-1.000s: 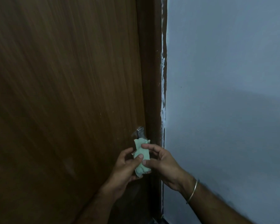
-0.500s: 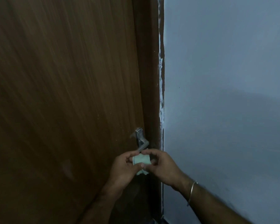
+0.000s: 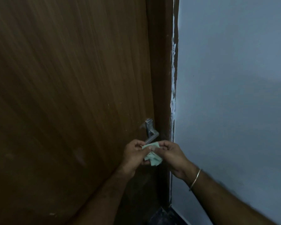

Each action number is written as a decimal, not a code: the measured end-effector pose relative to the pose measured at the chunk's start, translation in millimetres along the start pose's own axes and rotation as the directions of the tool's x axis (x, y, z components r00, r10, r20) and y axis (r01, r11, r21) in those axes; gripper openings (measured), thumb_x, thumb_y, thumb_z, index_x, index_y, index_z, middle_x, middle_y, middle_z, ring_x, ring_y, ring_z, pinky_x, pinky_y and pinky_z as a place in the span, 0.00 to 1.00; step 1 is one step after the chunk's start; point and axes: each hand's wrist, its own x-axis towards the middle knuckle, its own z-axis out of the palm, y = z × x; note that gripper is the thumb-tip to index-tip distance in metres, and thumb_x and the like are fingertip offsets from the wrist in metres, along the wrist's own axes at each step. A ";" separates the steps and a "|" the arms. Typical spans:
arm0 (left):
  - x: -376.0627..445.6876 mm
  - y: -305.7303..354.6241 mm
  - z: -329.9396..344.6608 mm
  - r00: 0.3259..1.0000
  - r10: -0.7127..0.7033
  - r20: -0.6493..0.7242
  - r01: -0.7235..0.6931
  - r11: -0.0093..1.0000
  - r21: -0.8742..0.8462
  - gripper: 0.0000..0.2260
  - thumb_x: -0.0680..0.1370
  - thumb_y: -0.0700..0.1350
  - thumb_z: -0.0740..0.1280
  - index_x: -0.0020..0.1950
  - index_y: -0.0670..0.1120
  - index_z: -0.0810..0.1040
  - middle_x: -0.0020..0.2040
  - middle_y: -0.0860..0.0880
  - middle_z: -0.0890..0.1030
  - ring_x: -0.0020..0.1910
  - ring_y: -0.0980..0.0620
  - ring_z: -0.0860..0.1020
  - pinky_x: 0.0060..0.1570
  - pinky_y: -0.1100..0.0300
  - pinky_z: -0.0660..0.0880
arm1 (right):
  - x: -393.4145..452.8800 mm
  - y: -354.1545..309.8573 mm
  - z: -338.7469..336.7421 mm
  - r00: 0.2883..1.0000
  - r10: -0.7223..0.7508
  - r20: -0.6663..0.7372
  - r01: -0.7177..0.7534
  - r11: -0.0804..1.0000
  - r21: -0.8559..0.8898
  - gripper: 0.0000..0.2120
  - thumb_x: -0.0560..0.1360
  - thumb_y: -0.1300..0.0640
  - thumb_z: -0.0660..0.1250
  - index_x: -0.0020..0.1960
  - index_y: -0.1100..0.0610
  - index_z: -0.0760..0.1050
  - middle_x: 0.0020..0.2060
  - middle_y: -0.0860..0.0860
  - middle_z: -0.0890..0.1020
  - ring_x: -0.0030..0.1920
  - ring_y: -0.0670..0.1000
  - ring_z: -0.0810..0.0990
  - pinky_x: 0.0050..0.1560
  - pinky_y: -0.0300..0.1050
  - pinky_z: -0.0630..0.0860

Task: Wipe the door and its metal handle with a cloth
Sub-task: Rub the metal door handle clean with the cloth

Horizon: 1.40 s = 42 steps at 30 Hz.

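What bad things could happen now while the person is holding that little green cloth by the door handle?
Both the left hand and the right hand pinch the small green cloth with fingertips only, so it might slip and fall. The cloth is bunched up, so it may wipe the metal handle poorly. The handle's lever sticks out just above the knuckles, so a hand could bump it.
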 end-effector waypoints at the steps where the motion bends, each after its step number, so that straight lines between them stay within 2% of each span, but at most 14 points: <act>1: 4.1 -2.2 1.7 0.998 -0.007 -0.063 0.010 0.999 0.053 0.06 0.77 0.46 0.70 0.53 0.49 0.77 0.48 0.48 0.83 0.42 0.53 0.83 0.32 0.63 0.77 | 2.4 2.0 -0.2 0.997 0.033 -0.063 -0.035 0.999 -0.023 0.07 0.74 0.62 0.72 0.52 0.61 0.80 0.46 0.59 0.86 0.45 0.56 0.86 0.43 0.49 0.82; 3: 15.7 -6.3 2.2 0.979 0.042 -0.197 -0.001 0.979 0.204 0.08 0.78 0.48 0.69 0.56 0.50 0.77 0.51 0.50 0.81 0.46 0.55 0.80 0.36 0.62 0.75 | 13.6 3.8 -2.5 0.953 -0.038 -0.302 -0.015 0.985 -0.171 0.03 0.75 0.62 0.71 0.48 0.57 0.80 0.44 0.57 0.86 0.40 0.54 0.86 0.38 0.48 0.83; 5: 28.7 -10.7 -0.2 0.967 0.097 -0.234 -0.006 0.932 0.363 0.14 0.78 0.45 0.69 0.64 0.51 0.75 0.60 0.50 0.78 0.55 0.53 0.77 0.47 0.60 0.76 | 28.2 -2.7 -4.0 0.832 -0.328 -0.447 0.128 0.898 -0.421 0.06 0.74 0.63 0.70 0.42 0.53 0.78 0.40 0.52 0.84 0.39 0.52 0.84 0.38 0.46 0.83; 8: 43.8 -15.6 0.1 0.978 0.017 -0.209 0.066 0.920 0.386 0.22 0.78 0.43 0.68 0.72 0.50 0.70 0.67 0.50 0.75 0.62 0.51 0.76 0.54 0.59 0.76 | 53.6 -9.5 3.0 0.720 -0.664 -0.202 0.277 0.541 -0.794 0.09 0.74 0.66 0.67 0.42 0.53 0.76 0.44 0.49 0.77 0.44 0.48 0.75 0.45 0.34 0.72; 11: 57.3 -23.5 2.0 0.982 -0.013 -0.190 0.082 0.930 0.359 0.18 0.79 0.44 0.67 0.69 0.49 0.73 0.63 0.50 0.78 0.52 0.55 0.76 0.38 0.67 0.70 | 80.0 -0.9 11.2 0.752 -0.659 0.010 0.276 0.302 -0.912 0.08 0.76 0.66 0.64 0.51 0.58 0.79 0.51 0.53 0.78 0.50 0.51 0.74 0.52 0.40 0.69; 13: 66.6 -27.0 2.6 0.989 0.014 -0.147 0.046 0.918 0.395 0.11 0.80 0.44 0.66 0.62 0.48 0.79 0.58 0.49 0.82 0.48 0.55 0.77 0.37 0.66 0.70 | 90.8 7.5 15.0 0.774 -0.630 0.062 0.271 0.241 -0.932 0.10 0.77 0.64 0.63 0.54 0.58 0.79 0.52 0.54 0.80 0.51 0.53 0.74 0.52 0.41 0.70; 16: 71.2 -31.6 3.1 0.996 0.007 -0.089 0.023 0.944 0.329 0.06 0.79 0.45 0.68 0.49 0.47 0.84 0.46 0.46 0.85 0.42 0.51 0.80 0.41 0.58 0.76 | 79.1 24.7 20.0 0.783 -0.599 0.167 0.356 0.211 -0.910 0.10 0.77 0.56 0.61 0.53 0.57 0.79 0.52 0.53 0.81 0.52 0.50 0.73 0.57 0.45 0.71; 19: 73.2 -35.3 3.0 0.997 -0.004 -0.077 0.023 0.967 0.254 0.04 0.79 0.43 0.68 0.46 0.47 0.83 0.44 0.46 0.85 0.43 0.50 0.82 0.45 0.54 0.81 | 58.9 30.6 12.3 0.776 -0.544 0.320 0.479 0.177 -0.860 0.12 0.78 0.55 0.60 0.54 0.58 0.80 0.54 0.55 0.81 0.56 0.52 0.73 0.61 0.47 0.69; 21: 73.9 -35.9 1.3 0.998 -0.010 -0.065 0.026 0.967 0.253 0.04 0.79 0.44 0.68 0.48 0.48 0.83 0.45 0.47 0.85 0.44 0.51 0.82 0.46 0.55 0.80 | 70.1 18.9 -0.1 0.794 -0.564 0.226 0.397 0.199 -0.896 0.10 0.78 0.61 0.63 0.56 0.59 0.80 0.56 0.55 0.80 0.56 0.54 0.74 0.58 0.43 0.69; 24: 75.0 -34.1 -0.4 0.998 -0.014 -0.065 0.031 0.964 0.262 0.04 0.79 0.43 0.68 0.49 0.48 0.82 0.47 0.48 0.85 0.47 0.52 0.83 0.49 0.54 0.82 | 76.5 19.4 -1.3 0.818 -0.575 -0.028 0.232 0.373 -0.898 0.12 0.78 0.63 0.62 0.59 0.60 0.79 0.58 0.55 0.77 0.57 0.54 0.74 0.59 0.42 0.70; 29: 74.3 -34.3 -1.8 0.999 -0.027 -0.035 0.035 0.960 0.278 0.06 0.78 0.38 0.67 0.52 0.42 0.84 0.48 0.42 0.85 0.51 0.43 0.83 0.56 0.44 0.80 | 56.3 45.3 23.7 0.816 -0.520 0.254 0.457 0.309 -0.834 0.11 0.75 0.62 0.68 0.57 0.60 0.79 0.57 0.56 0.78 0.57 0.55 0.76 0.61 0.44 0.70; 34: 75.9 -32.7 -3.8 0.999 -0.009 -0.036 0.019 0.957 0.289 0.06 0.79 0.39 0.67 0.50 0.49 0.81 0.49 0.46 0.84 0.49 0.51 0.84 0.53 0.51 0.82 | 87.9 16.6 -7.0 0.810 -0.565 -0.157 0.189 0.505 -0.842 0.11 0.77 0.66 0.64 0.57 0.61 0.80 0.54 0.55 0.78 0.54 0.53 0.76 0.57 0.44 0.74; 40: 78.5 -27.9 -4.7 1.000 -0.001 -0.010 0.004 0.939 0.343 0.06 0.79 0.39 0.67 0.48 0.47 0.83 0.47 0.47 0.85 0.48 0.50 0.84 0.52 0.51 0.82 | 57.9 45.8 19.2 0.755 -0.653 0.067 0.403 0.380 -0.833 0.10 0.77 0.64 0.64 0.56 0.65 0.80 0.55 0.59 0.79 0.53 0.55 0.79 0.60 0.48 0.77; 42: 80.1 -27.5 -4.5 1.000 -0.001 -0.013 0.006 0.928 0.372 0.07 0.79 0.39 0.67 0.46 0.48 0.83 0.45 0.48 0.86 0.47 0.51 0.84 0.52 0.51 0.82 | 59.8 46.7 18.3 0.758 -0.651 0.037 0.427 0.454 -0.782 0.09 0.77 0.65 0.65 0.55 0.65 0.80 0.55 0.57 0.79 0.52 0.48 0.78 0.59 0.37 0.75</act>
